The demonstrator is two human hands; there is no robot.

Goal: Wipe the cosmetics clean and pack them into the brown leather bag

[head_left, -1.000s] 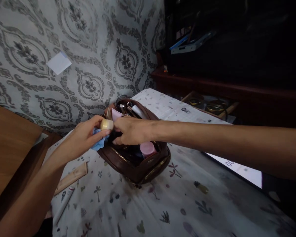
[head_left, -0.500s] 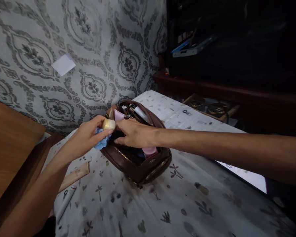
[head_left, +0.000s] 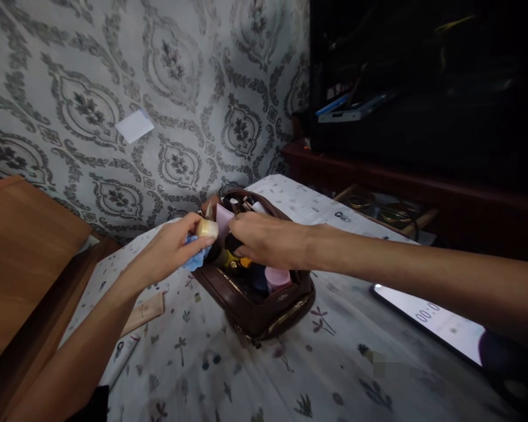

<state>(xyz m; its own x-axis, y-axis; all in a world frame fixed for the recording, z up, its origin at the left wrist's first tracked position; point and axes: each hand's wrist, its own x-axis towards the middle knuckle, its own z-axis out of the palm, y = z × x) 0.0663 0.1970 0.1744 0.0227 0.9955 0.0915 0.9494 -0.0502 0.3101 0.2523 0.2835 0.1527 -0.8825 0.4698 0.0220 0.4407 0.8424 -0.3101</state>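
A brown zippered bag [head_left: 229,299] stands unzipped on the patterned sheet, packed with toiletries. At its left rim my left hand [head_left: 176,243] is closed on a small cream-coloured jar [head_left: 207,229], pinched between thumb and fingers. Blue crumpled fabric [head_left: 196,255] shows beneath that thumb, against the bag. My right hand [head_left: 268,237] reaches in over the bag's opening, fingers curled around something dark, mostly hidden. Beside its fingertips a pale pink tube [head_left: 224,218] sticks up. A pink round container [head_left: 278,278] and yellow items [head_left: 245,262] lie inside the bag, below the right hand.
A lit phone [head_left: 431,319] lies on the sheet under my right forearm. To the left are a beige flat packet [head_left: 147,312] and a wooden panel [head_left: 26,252]. Behind stands a wallpapered wall with a paper note [head_left: 134,125]. An open drawer [head_left: 416,223] is at right.
My right hand has lifted and drawn right within the bag's opening, uncovering yellow items and more of the pink container. The left hand keeps its hold on the jar. The view has shifted slightly.
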